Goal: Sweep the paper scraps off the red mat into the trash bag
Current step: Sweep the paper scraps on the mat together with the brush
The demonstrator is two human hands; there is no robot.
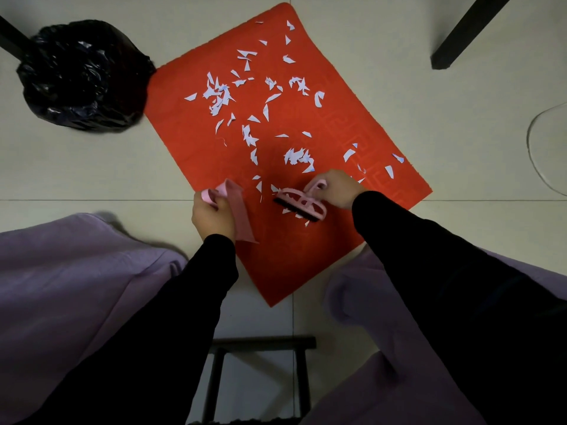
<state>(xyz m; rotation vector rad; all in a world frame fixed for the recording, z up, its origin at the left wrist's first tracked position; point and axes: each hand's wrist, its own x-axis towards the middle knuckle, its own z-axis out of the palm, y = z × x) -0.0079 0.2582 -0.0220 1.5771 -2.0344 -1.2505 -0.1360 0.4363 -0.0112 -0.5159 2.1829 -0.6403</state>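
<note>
A red mat (306,250) lies slantwise on the pale tiled floor, strewn with several white paper scraps (219,95) from its far end to its near middle. My right hand (336,187) grips the handle of a small pink brush (302,204) whose black bristles rest on the mat among a few scraps. My left hand (211,214) holds a pink dustpan (241,210) tilted at the mat's left edge, a hand's width left of the brush. The black trash bag (82,78) stands open on the floor at the far left, touching the mat's left corner.
My knees in purple trousers (76,286) frame the mat's near corner. A dark stool frame (260,345) sits below me. A black furniture leg (466,32) stands at the far right, another (12,38) behind the bag. A thin cable (534,148) curves along the right edge.
</note>
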